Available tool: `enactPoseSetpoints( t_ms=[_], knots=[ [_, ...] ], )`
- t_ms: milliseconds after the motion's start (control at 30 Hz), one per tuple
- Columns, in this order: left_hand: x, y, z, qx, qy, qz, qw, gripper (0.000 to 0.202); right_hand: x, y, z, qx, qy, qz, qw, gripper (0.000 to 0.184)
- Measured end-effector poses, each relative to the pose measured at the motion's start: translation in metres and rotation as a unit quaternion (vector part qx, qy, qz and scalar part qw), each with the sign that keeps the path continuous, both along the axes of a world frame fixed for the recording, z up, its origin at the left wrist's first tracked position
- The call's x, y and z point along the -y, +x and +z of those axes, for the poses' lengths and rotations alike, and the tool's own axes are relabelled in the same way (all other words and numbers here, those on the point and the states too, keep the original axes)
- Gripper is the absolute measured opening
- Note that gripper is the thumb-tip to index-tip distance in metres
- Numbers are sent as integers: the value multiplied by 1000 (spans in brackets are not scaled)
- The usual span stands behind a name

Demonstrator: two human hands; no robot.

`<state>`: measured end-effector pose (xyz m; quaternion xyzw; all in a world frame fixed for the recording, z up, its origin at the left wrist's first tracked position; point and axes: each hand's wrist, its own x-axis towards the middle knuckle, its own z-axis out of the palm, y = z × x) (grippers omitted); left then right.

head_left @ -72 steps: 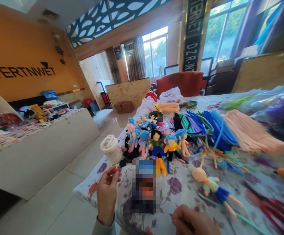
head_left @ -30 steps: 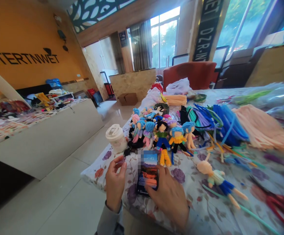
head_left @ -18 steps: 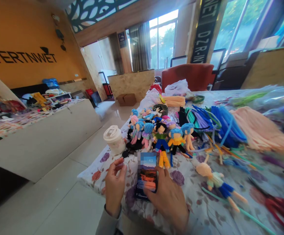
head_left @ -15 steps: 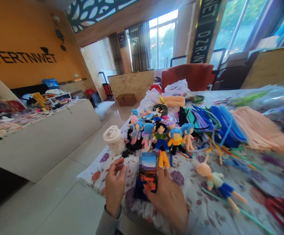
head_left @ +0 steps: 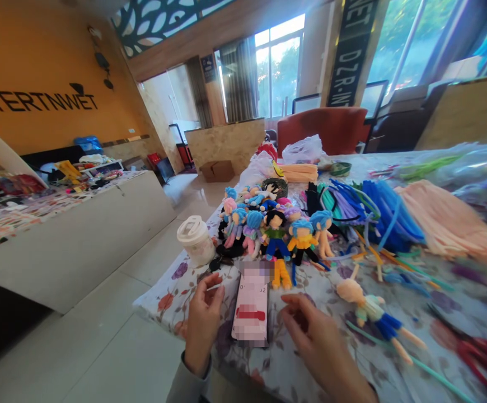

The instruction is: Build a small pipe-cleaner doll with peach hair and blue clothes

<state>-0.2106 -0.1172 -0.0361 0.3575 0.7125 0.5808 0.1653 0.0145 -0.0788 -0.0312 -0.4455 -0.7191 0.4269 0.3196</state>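
A smartphone (head_left: 249,330) lies face up on the flowered tablecloth, its lit screen pinkish with a red band and partly blurred out. Left of it hovers my left hand (head_left: 204,319), fingers loosely curled, thumb apart from them and nothing held. My right hand (head_left: 319,338) is on the phone's other side, off the screen, its fingers bent and apart with nothing in them. Beyond the phone sits a cluster of small fuzzy dolls (head_left: 275,232) with blue, pink and black hair. A single hairless doll (head_left: 375,313) in blue shorts lies to the right of my right hand.
A lidded white cup (head_left: 196,240) stands near the table's left edge. Red-handled scissors (head_left: 474,347) lie at the right. Bundles of blue pipe cleaners (head_left: 392,218) and peach ones (head_left: 440,215) are piled farther back. Plastic bags (head_left: 304,151) rest at the far end.
My right hand has lifted off the phone and moved right. The phone's screen has switched from a landscape picture to a pinkish display. My left hand has shifted slightly right.
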Motion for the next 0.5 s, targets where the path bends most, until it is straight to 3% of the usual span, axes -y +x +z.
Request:
enactPoseSetpoints(
  t_ms=[167, 267, 400, 500],
  knots=[
    [3, 3, 8, -5, 5, 7, 1000, 34, -5, 21, -6, 31, 8, -7, 999, 40],
    [8, 13, 22, -10, 26, 20, 999, 32, -5, 29, -14, -19, 17, -28, 999, 46],
    [17, 51, 38, 39, 79, 28, 996, 27, 2, 33, -18, -154, -122, -52, 979, 55],
    [23, 96, 37, 73, 68, -47, 994, 23, 11, 34, -12, -275, -240, -69, 928, 54]
  ],
)
